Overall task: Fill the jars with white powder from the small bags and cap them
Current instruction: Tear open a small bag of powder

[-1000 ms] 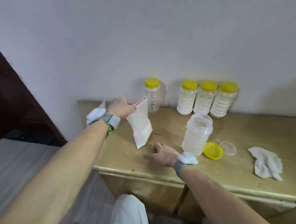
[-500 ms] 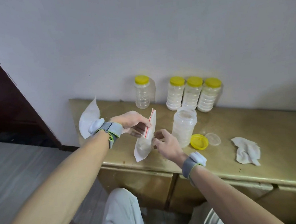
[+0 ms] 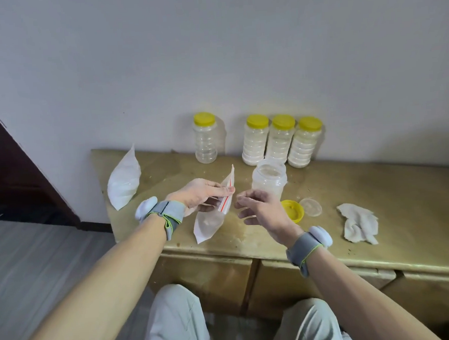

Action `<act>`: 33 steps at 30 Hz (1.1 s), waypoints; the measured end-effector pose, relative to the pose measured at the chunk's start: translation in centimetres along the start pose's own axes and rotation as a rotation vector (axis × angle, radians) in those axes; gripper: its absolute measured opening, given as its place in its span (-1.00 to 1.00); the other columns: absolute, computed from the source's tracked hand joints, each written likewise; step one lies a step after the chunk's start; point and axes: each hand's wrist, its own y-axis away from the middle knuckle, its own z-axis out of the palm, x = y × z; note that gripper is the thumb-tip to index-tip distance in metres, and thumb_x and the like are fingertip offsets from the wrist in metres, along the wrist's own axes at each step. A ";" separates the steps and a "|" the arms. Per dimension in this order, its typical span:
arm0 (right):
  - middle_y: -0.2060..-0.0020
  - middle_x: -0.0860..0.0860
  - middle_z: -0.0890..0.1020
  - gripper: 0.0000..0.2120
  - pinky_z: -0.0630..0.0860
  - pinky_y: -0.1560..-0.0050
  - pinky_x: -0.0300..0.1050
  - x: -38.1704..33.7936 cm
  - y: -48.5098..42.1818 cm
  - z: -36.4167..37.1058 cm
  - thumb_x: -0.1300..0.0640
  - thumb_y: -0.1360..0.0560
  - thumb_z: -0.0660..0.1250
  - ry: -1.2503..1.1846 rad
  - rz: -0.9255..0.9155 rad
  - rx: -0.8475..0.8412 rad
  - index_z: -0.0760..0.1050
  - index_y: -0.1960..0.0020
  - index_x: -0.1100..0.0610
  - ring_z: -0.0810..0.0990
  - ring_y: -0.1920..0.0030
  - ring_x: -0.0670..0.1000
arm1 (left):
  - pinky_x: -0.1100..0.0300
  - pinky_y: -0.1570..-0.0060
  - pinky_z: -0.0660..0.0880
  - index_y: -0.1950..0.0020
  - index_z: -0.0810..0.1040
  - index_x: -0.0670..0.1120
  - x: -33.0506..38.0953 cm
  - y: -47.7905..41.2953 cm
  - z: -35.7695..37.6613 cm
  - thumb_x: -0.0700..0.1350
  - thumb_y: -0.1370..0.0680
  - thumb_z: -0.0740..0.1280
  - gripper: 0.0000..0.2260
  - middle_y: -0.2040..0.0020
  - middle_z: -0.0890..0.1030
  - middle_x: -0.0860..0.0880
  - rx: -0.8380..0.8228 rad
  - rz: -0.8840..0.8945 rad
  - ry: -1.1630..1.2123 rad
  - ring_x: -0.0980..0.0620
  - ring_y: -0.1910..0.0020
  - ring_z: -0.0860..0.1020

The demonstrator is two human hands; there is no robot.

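Left hand (image 3: 197, 195): fingers pass behind the small bag (image 3: 210, 219), so the grip there is partly concealed. Right hand (image 3: 260, 209) covers the lower left of the open jar (image 3: 269, 176) and the left edge of the yellow lid (image 3: 295, 210). Jar fill level unreadable (cloudy wall). Cabinet top (image 3: 390, 194) runs off the right edge; both forearms are cut by the bottom edge

Plain pale wall (image 3: 211, 52), greyish-lilac tint, fills the upper half; evenly lit, soft shadows only. Yellowish-tan table (image 3: 377, 186) stands flush against it, top scuffed & stained, w/ drawer fronts (image 3: 217, 283) below the front edge. Dark brown wood panel (image 3: 12, 161) at far left. Grey floor (image 3: 39, 260), faintly streaked, lower left.
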 end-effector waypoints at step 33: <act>0.21 -0.01 0.68 -0.90 0.55 0.27 -0.18 -0.7 -0.2 0.0 0.11 -0.60 0.34 0.056 0.022 -0.034 0.59 0.05 0.11 0.59 0.28 -0.07 | 0.35 0.28 0.44 0.19 0.65 -0.08 -1.2 0.0 0.3 -0.08 -0.49 0.52 -0.88 0.30 0.59 0.01 -0.095 0.052 -0.016 0.10 0.31 0.52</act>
